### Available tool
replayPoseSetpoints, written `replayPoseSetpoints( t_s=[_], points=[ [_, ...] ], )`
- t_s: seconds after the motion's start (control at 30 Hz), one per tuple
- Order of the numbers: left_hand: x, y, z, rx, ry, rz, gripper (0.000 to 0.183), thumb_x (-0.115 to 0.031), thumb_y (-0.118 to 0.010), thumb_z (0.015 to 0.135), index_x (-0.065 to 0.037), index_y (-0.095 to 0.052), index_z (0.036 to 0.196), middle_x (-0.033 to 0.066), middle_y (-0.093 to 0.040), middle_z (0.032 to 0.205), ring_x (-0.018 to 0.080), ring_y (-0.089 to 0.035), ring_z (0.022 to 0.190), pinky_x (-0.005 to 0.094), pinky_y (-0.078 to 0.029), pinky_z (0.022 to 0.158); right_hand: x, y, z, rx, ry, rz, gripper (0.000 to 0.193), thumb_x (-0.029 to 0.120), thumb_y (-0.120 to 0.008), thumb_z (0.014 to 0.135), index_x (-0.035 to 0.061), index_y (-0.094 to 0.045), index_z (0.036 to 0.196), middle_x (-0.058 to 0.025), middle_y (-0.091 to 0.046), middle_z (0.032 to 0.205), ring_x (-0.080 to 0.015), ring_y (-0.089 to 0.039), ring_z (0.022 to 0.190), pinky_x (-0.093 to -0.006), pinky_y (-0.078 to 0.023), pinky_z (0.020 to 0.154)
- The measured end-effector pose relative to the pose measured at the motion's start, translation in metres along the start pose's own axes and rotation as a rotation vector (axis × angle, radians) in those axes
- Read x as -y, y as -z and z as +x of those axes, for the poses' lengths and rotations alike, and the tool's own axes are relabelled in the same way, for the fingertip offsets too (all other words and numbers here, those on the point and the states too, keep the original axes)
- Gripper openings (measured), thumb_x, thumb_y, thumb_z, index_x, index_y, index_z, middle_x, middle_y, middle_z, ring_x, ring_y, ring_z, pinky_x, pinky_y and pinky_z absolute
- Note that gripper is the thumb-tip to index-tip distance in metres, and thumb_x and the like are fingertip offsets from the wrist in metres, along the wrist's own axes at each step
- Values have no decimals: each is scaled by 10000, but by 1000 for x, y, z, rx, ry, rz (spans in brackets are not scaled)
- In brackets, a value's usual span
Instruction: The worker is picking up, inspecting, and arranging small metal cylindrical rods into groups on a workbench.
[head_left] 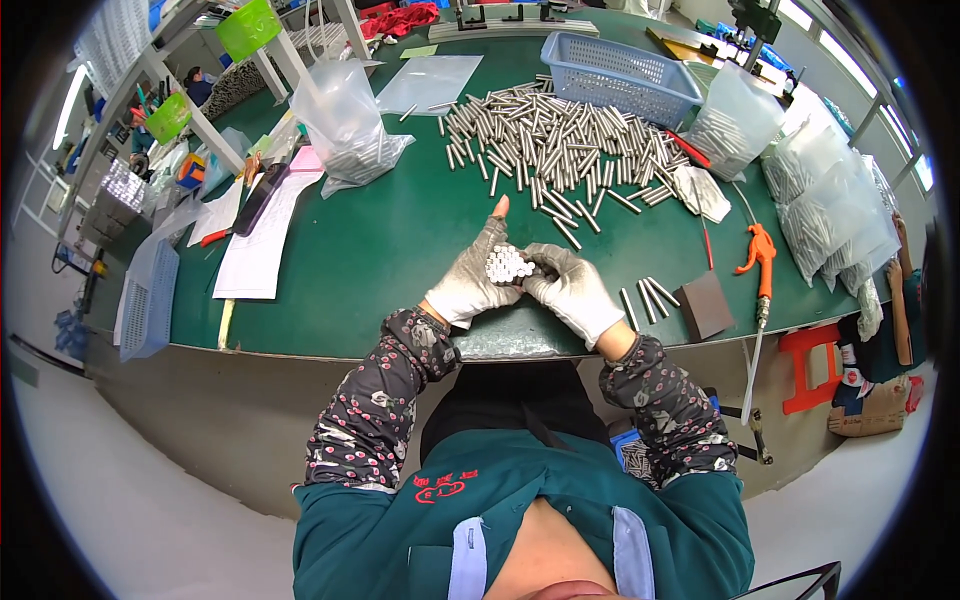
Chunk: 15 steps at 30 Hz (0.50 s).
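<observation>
A bundle of metal pins (507, 264) stands between my hands near the table's front edge, its bright round ends facing up. My left hand (472, 270), in a grey-white glove, is closed around the bundle's left side with the thumb pointing up and away. From the right, my right hand (572, 288), gloved the same way, grips the bundle's other side; its fingertips are partly hidden. Beyond both hands a large heap of loose metal pins (560, 140) is spread on the green table (400, 240). Several single pins (650, 300) lie to the right of my right hand.
A brown block (705, 306) and an orange air gun (762, 262) with a hose lie at right. Behind the heap is a blue basket (620, 78). Bags of pins (835, 205) line the right edge; another bag (345, 125) and papers (262, 240) are at left.
</observation>
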<state>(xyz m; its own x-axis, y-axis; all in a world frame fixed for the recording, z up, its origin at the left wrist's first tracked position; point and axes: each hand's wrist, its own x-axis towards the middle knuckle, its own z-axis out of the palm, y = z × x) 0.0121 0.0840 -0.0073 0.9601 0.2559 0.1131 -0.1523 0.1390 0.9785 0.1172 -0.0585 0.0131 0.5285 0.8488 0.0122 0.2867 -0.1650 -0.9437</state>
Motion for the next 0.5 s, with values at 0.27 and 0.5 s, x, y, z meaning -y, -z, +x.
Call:
replayPoseSetpoints(
  t_s=[0.27,0.5],
  points=[
    [-4,-1,1,32,-34,72,1151,109,-700,611,-239,-21,1474,-2,-551,1004,98,-514,875,224,-428,821,1,-2,-1,4,8,57,392,29,-609,797,-44,-525,1173,-101,-634,1018,-134,-582,933,-249,-455,848],
    [8,3,3,-67,-112,329,1187,-7,-764,607,-252,10,1472,36,-508,1059,131,-487,922,278,-395,899,-4,-5,0,-96,110,-19,312,84,-582,774,18,-601,1078,-150,-668,941,-230,-659,854,-292,-504,766]
  ],
)
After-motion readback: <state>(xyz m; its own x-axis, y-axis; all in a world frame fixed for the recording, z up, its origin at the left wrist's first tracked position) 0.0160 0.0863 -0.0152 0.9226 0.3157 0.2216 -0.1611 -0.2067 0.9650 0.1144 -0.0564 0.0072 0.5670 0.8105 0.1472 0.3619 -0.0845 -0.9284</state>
